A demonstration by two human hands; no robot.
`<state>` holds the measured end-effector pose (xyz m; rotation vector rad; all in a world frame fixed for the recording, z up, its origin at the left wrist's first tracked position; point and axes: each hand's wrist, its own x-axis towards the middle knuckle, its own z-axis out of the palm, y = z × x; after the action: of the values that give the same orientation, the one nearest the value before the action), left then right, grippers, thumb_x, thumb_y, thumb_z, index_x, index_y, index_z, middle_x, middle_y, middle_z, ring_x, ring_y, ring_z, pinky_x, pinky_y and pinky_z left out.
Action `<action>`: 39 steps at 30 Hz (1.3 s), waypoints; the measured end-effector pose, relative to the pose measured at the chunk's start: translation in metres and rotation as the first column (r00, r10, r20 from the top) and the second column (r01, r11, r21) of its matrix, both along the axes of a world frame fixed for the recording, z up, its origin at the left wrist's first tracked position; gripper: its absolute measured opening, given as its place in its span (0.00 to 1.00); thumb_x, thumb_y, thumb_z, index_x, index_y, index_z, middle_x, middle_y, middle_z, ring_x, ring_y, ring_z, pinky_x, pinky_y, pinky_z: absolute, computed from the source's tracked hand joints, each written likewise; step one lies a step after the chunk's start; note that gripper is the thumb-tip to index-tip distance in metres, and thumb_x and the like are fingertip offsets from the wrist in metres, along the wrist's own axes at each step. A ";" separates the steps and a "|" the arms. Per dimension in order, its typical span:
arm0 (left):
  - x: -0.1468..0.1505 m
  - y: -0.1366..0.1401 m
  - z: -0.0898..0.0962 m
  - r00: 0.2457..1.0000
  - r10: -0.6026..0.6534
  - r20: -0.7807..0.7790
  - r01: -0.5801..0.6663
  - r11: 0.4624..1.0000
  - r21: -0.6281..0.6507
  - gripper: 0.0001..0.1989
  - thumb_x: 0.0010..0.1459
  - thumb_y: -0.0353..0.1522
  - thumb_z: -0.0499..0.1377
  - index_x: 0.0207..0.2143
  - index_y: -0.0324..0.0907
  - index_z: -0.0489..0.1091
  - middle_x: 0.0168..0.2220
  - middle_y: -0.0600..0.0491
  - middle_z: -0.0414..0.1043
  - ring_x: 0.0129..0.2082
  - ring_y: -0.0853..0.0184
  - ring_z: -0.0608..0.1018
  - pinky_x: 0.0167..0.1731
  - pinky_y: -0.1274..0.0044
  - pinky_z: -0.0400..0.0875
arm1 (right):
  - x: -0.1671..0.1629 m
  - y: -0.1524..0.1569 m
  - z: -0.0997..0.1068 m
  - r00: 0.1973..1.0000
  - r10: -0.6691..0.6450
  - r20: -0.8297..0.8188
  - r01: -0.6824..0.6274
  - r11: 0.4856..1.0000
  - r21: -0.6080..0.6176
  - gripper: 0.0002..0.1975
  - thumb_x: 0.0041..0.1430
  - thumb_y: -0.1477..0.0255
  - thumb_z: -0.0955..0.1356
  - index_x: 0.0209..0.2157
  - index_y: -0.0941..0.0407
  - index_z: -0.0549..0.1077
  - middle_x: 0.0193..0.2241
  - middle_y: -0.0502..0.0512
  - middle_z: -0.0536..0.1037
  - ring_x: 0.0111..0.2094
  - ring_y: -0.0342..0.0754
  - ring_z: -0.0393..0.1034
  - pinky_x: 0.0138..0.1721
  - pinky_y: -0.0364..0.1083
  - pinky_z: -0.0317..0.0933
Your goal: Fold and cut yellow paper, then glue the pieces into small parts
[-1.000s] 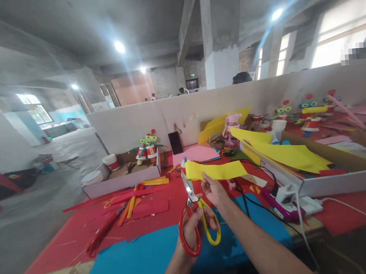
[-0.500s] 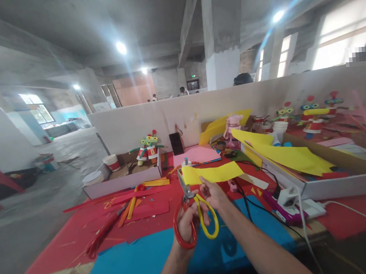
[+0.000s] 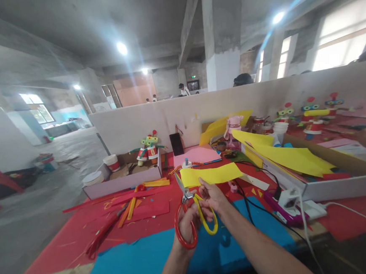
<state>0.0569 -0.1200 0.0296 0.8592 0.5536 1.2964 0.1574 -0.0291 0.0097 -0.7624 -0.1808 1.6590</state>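
My left hand (image 3: 188, 222) is closed around the handles of large scissors (image 3: 187, 193), one loop red and the other yellow. Their metal blades point up and away from me, close to the left end of a yellow paper strip (image 3: 211, 175). I cannot tell whether a blade touches the paper. My right hand (image 3: 212, 195) pinches the strip at its lower edge between thumb and fingers, just right of the scissors. The strip is slightly curved and held above the table. Below both hands lies a blue sheet (image 3: 138, 258).
At the left lie red-handled scissors (image 3: 103, 234) and orange strips. A shallow box (image 3: 126, 184) with toy robots stands behind. Right are a power strip (image 3: 282, 209) with cables and a white box (image 3: 342, 185) of yellow sheets. A phone (image 3: 176, 144) leans on the white partition (image 3: 143, 119).
The scissors have tilted left, and their blade tip has shifted left at the strip's end. The strip has moved slightly left in my right hand. Both hands keep their hold.
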 end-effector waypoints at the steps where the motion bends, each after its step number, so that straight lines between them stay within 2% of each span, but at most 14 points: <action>1: -0.001 0.001 -0.001 1.000 0.015 -0.013 -0.015 1.000 0.006 0.23 0.53 0.34 0.62 0.51 0.38 0.65 0.30 0.50 0.77 0.25 0.65 0.79 0.24 0.78 0.68 | 0.000 0.000 0.000 1.000 0.002 -0.001 -0.002 1.000 0.010 0.14 0.49 0.74 0.75 0.20 0.59 0.67 0.12 0.45 0.70 0.13 0.35 0.66 0.13 0.31 0.62; 9: 0.000 0.007 -0.017 0.991 0.108 -0.081 -0.102 0.992 0.079 0.22 0.53 0.38 0.61 0.48 0.38 0.65 0.20 0.58 0.71 0.09 0.74 0.68 0.15 0.80 0.62 | 0.000 0.003 -0.005 0.999 0.008 -0.037 -0.004 0.995 0.095 0.11 0.48 0.76 0.75 0.22 0.59 0.69 0.12 0.43 0.69 0.13 0.34 0.64 0.16 0.31 0.65; 14: -0.001 0.010 -0.019 0.974 0.218 -0.067 -0.210 0.971 0.111 0.21 0.54 0.40 0.60 0.48 0.41 0.64 0.15 0.64 0.62 0.07 0.77 0.62 0.15 0.80 0.63 | 0.002 0.005 -0.008 0.998 -0.001 -0.066 0.009 0.992 0.122 0.10 0.48 0.80 0.75 0.23 0.59 0.70 0.12 0.42 0.68 0.13 0.33 0.63 0.18 0.31 0.66; 16: -0.010 0.011 -0.017 0.955 0.272 -0.118 -0.259 0.958 0.121 0.23 0.54 0.42 0.59 0.49 0.42 0.62 0.15 0.64 0.62 0.07 0.76 0.63 0.14 0.80 0.62 | 0.003 0.006 -0.007 0.997 -0.006 -0.082 0.016 0.993 0.113 0.09 0.49 0.80 0.74 0.23 0.59 0.70 0.12 0.42 0.69 0.13 0.34 0.63 0.18 0.31 0.66; 18: -0.028 0.014 -0.013 0.901 0.333 -0.278 -0.300 0.941 0.158 0.24 0.55 0.44 0.57 0.50 0.43 0.61 0.15 0.64 0.62 0.08 0.74 0.64 0.13 0.81 0.60 | 0.005 0.005 -0.006 0.995 -0.005 -0.096 0.015 0.995 0.096 0.09 0.48 0.79 0.75 0.24 0.58 0.70 0.12 0.41 0.68 0.13 0.34 0.62 0.16 0.32 0.65; 20: -0.055 0.019 -0.005 0.725 0.409 -0.555 -0.310 0.912 0.268 0.22 0.55 0.44 0.56 0.49 0.42 0.63 0.15 0.62 0.63 0.09 0.72 0.65 0.13 0.80 0.60 | 0.006 0.004 -0.004 0.997 -0.006 -0.079 0.014 0.995 0.099 0.11 0.45 0.78 0.76 0.25 0.57 0.70 0.12 0.40 0.67 0.12 0.34 0.61 0.14 0.32 0.63; 22: -0.087 0.024 0.008 0.337 0.483 -0.809 -0.210 0.876 0.435 0.19 0.51 0.41 0.59 0.45 0.44 0.67 0.18 0.58 0.69 0.16 0.68 0.72 0.19 0.79 0.64 | 0.006 0.003 -0.004 1.000 -0.028 -0.009 0.029 0.986 0.162 0.13 0.39 0.77 0.78 0.25 0.57 0.71 0.13 0.40 0.68 0.13 0.34 0.61 0.15 0.33 0.62; 24: -0.116 0.028 0.021 0.187 0.505 -0.843 -0.189 0.861 0.473 0.15 0.49 0.34 0.60 0.41 0.43 0.70 0.25 0.53 0.75 0.28 0.61 0.78 0.27 0.77 0.67 | 0.006 0.002 -0.005 0.993 -0.057 0.104 0.026 0.961 0.274 0.16 0.36 0.74 0.79 0.27 0.58 0.72 0.18 0.43 0.74 0.17 0.36 0.65 0.18 0.35 0.64; 25: -0.128 0.029 0.026 -0.020 0.495 -0.868 -0.151 0.857 0.492 0.13 0.52 0.33 0.57 0.42 0.43 0.70 0.28 0.51 0.76 0.31 0.59 0.79 0.30 0.76 0.67 | 0.005 0.002 -0.006 0.984 -0.065 0.166 0.007 0.944 0.329 0.17 0.35 0.72 0.79 0.29 0.58 0.74 0.22 0.45 0.77 0.20 0.38 0.68 0.20 0.36 0.65; 27: -0.145 0.032 0.033 -0.336 0.403 -0.851 -0.124 0.877 0.464 0.15 0.57 0.32 0.51 0.46 0.43 0.68 0.33 0.46 0.78 0.36 0.56 0.79 0.32 0.73 0.67 | 0.004 0.002 -0.010 0.958 -0.063 0.281 -0.058 0.914 0.402 0.21 0.36 0.69 0.78 0.35 0.57 0.75 0.31 0.50 0.80 0.27 0.42 0.72 0.24 0.39 0.66; 29: -0.155 0.033 0.034 -0.555 0.275 -0.785 -0.125 0.905 0.406 0.18 0.60 0.33 0.48 0.51 0.42 0.65 0.37 0.42 0.78 0.39 0.53 0.79 0.33 0.71 0.67 | 0.004 0.003 -0.013 0.924 -0.063 0.376 -0.108 0.902 0.417 0.23 0.36 0.67 0.78 0.37 0.57 0.75 0.34 0.52 0.80 0.30 0.45 0.73 0.25 0.40 0.65; 32: -0.166 0.037 0.025 -0.660 0.161 -0.733 -0.130 0.938 0.323 0.18 0.60 0.34 0.47 0.51 0.41 0.64 0.41 0.40 0.76 0.42 0.51 0.78 0.35 0.68 0.68 | 0.003 0.004 -0.013 0.890 -0.086 0.449 -0.126 0.898 0.421 0.24 0.35 0.66 0.78 0.38 0.57 0.75 0.35 0.53 0.80 0.30 0.46 0.72 0.26 0.41 0.64; 37: -0.179 0.038 0.010 -0.628 0.166 -0.760 -0.046 0.967 0.250 0.17 0.59 0.33 0.48 0.50 0.41 0.66 0.41 0.41 0.75 0.42 0.53 0.77 0.39 0.67 0.68 | 0.004 -0.002 -0.006 0.898 0.009 0.441 -0.221 0.874 0.432 0.19 0.38 0.64 0.76 0.34 0.58 0.76 0.27 0.50 0.79 0.19 0.38 0.62 0.20 0.40 0.59; 39: -0.174 0.035 0.012 -0.616 0.265 -0.742 0.004 0.943 0.333 0.15 0.58 0.33 0.49 0.45 0.41 0.69 0.42 0.41 0.74 0.44 0.53 0.75 0.41 0.66 0.67 | 0.005 -0.004 -0.004 0.900 0.071 0.430 -0.269 0.867 0.419 0.17 0.38 0.64 0.76 0.31 0.59 0.76 0.23 0.48 0.76 0.16 0.36 0.55 0.18 0.39 0.56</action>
<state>-0.1175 -0.0849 0.0419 2.2288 2.3280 0.1013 0.1623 -0.0333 0.0058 -0.7145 -0.9406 1.5148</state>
